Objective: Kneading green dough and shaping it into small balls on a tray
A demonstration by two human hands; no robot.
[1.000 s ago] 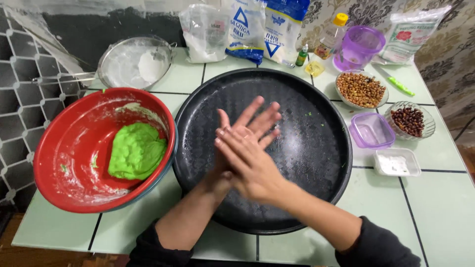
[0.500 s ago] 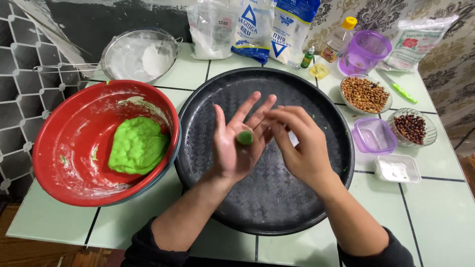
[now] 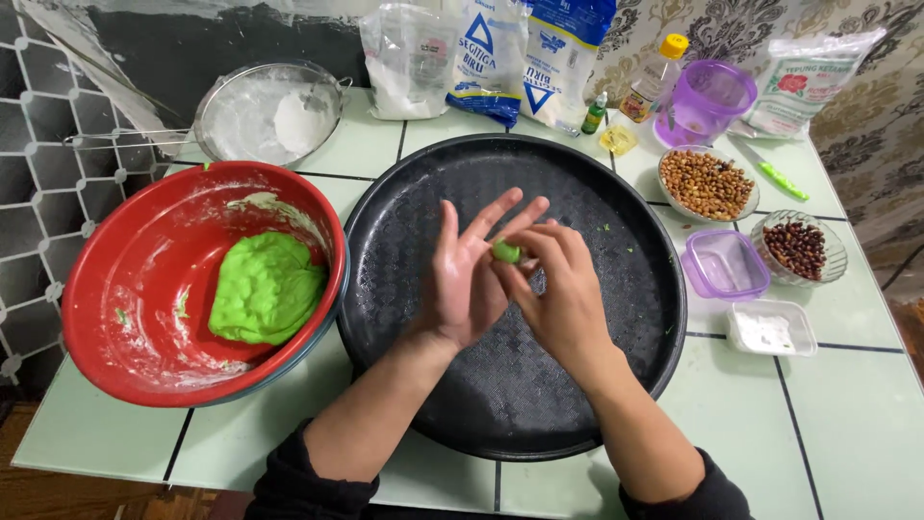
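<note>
Your right hand pinches a small green dough ball between thumb and fingertips, fingers curled close around it, while your left hand stands open beside it, palm up and fingers spread, touching the ball at the base of the fingers without closing on it. The ball sits in the air above the middle of the round black tray.

To shape it well, I would judge a light pinch serves best: enough to keep the piece from slipping, not so much that it flattens. Let the open palm carry the weight and keep both hands over the tray, so any crumbs fall there.

The piece looks nearly round, so it has no clear long axis and points no particular way; much of it is hidden by your fingers.

Left of the tray, touching its rim, is a red bowl with the large lump of green dough inside. Behind the tray stand flour bags and a sieve of white powder. Right of the tray are a bowl of peanuts, a dish of dark beans and a small purple container.
</note>
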